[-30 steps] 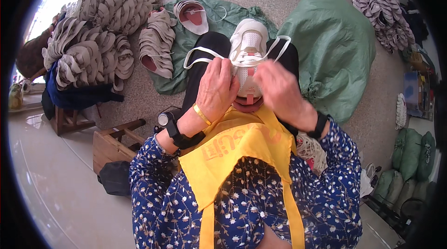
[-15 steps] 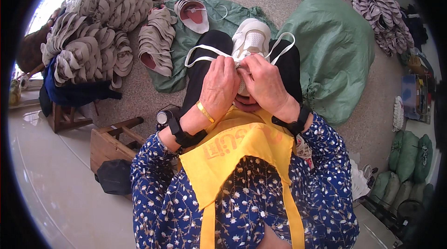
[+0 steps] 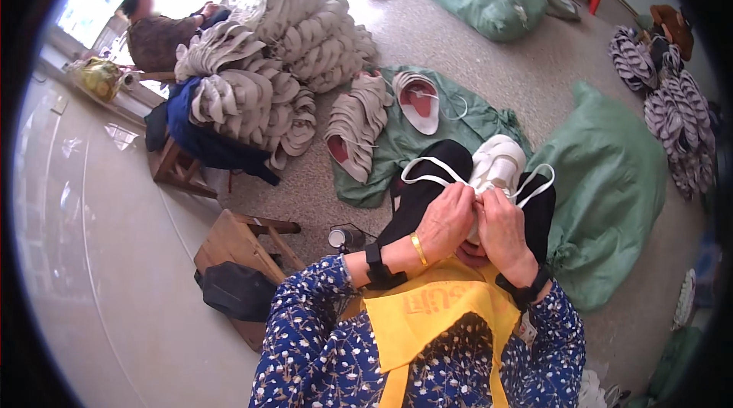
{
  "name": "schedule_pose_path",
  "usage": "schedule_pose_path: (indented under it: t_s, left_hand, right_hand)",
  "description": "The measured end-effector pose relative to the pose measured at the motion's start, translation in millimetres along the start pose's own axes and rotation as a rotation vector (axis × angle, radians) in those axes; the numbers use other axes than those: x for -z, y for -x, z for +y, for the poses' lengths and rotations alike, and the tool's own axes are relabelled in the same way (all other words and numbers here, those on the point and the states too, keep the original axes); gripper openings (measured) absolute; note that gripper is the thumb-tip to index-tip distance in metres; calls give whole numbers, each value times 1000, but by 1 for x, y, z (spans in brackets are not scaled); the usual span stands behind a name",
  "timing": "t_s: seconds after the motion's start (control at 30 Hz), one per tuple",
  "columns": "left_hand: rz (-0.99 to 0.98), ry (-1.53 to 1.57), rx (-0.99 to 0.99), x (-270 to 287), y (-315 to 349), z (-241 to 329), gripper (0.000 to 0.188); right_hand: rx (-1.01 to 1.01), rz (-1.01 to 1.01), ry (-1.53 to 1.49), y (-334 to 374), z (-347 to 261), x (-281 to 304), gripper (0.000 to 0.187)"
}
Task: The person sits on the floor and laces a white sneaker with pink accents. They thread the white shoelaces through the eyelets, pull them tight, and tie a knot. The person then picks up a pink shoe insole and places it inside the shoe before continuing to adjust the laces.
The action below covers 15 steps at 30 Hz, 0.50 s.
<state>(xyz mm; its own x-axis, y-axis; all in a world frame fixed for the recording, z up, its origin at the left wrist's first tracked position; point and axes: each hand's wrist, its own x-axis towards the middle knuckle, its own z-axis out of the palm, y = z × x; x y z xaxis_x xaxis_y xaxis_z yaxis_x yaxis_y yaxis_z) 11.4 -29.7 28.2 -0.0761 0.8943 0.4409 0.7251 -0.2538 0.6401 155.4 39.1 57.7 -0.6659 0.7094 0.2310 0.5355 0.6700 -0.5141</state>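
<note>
A white sneaker (image 3: pixel 498 158) with beige parts rests between my knees, its toe pointing away from me. White shoelace (image 3: pixel 550 171) arches out in a loop on either side of it. My left hand (image 3: pixel 447 221) pinches the lace over the tongue area, fingertips pressed together. Right beside it, my right hand (image 3: pixel 504 228) is closed on the lace too, its fingertips almost touching the left ones. The fingers hide the exact crossing or knot of the lace. Behind the hands, the reddish opening of the shoe shows near my yellow apron (image 3: pixel 427 316).
Stacked grey shoe uppers (image 3: pixel 298 34) fill the left, with a smaller stack (image 3: pixel 363 122) and one white shoe upper (image 3: pixel 418 103) on green sheeting. A green sack (image 3: pixel 611 202) lies to my right. Wooden stool (image 3: pixel 233 248) at left; another person (image 3: pixel 164 38) sits far left.
The view has swung left and upward, so my hands and the sneaker appear lower and farther right. Both hands keep their pinch on the shoelace.
</note>
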Motion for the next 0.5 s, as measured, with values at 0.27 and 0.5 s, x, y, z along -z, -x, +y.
schedule_pose_path:
  t_s: [0.27,0.5]
  left_hand:
    - [2,-34,41,2,4,2,29]
    - [17,-67,-4,0,-3,4,28]
  right_hand:
    - [74,-48,-92,8,8,17,11]
    - [-191,-116,-454,39,-22,78,12]
